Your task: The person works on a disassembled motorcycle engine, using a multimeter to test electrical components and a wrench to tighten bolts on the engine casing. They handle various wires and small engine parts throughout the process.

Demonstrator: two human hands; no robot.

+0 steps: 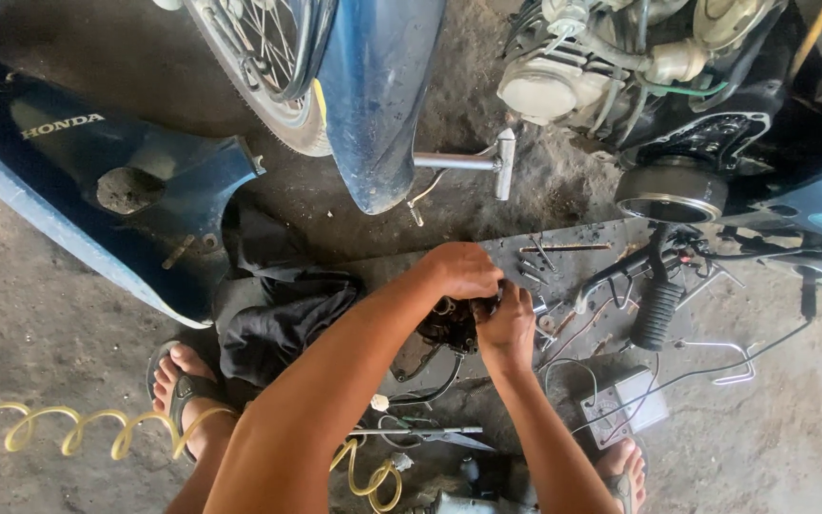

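Both hands meet at the middle of the view over a dark, greasy engine part [449, 324]. The left hand [463, 269] curls down over its top edge, fingers bent and gripping it, while the right hand [506, 319] clasps it from the three o'clock side, fingers wrapped tight. The part rests on a stained grey board [582, 249] laid flat on the ground, and loose bolts and small tools [535, 262] lie scattered just beyond the hands toward one o'clock. At three o'clock a black ribbed rubber footrest [656, 314] sits among thin wires, and toward four o'clock a small grey box [625, 405] lies on the floor. At nine o'clock a crumpled black cloth [273, 319] is heaped just beside the left forearm. A blue body panel [135, 181] lies farther out at ten o'clock, and a spoked wheel with a blue mudguard [373, 95] stands at twelve. The bare motorcycle engine [611, 67] fills the one to two o'clock corner. A coiled yellow air hose [68, 428] trails along at eight o'clock, past a sandalled foot [187, 390]. The floor [40, 333] is rough, dusty concrete, darkened with oil near the machine.
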